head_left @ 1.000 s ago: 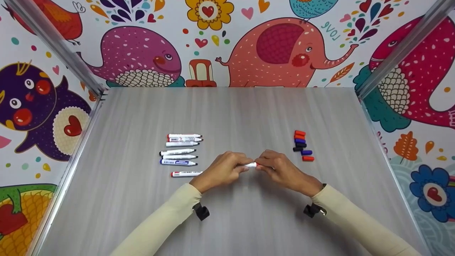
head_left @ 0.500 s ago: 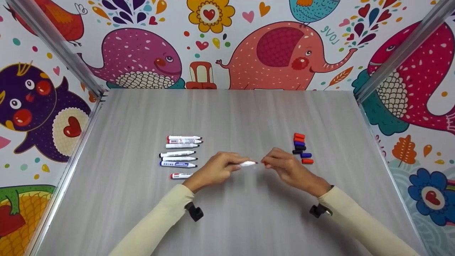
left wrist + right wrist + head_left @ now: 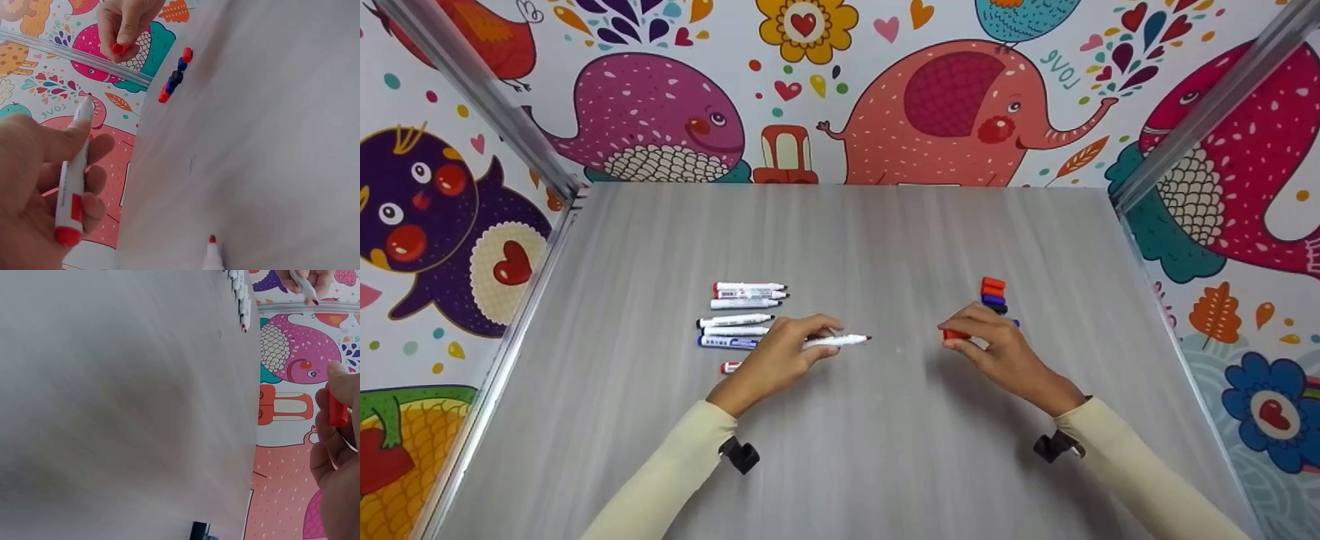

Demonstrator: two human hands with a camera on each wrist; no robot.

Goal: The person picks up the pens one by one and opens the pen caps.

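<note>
Hands have split since a second ago: back then both met at table centre on one marker with its cap on; half a second ago the cap was just off; now they are well apart. Left hand (image 3: 780, 352) holds the uncapped marker (image 3: 840, 341), fingers curled round the barrel, red tip pointing right, and has drifted back toward the row of uncapped markers (image 3: 739, 315) on the left side of the table (image 3: 885, 247). Right hand (image 3: 997, 349) pinches the red cap (image 3: 956, 334) between thumb and fingers and sits just beside the pile of loose caps (image 3: 996, 296). My read: the cap pull on this marker is done, each half heading to its own group; neither is set down yet. View differences: the head view gives the layout, with markers left and caps right, but the cap is mostly hidden by the fingers. The left wrist view shows the grip on the barrel (image 3: 73, 174) clearly, with its red label band and red end, plus the far hand with the cap (image 3: 119, 48) and the cap pile (image 3: 175, 76) in a line. The right wrist view shows the cap (image 3: 337, 408) side-on against the fingers, and one dark cap (image 3: 199, 531) at the frame's lower edge.
</note>
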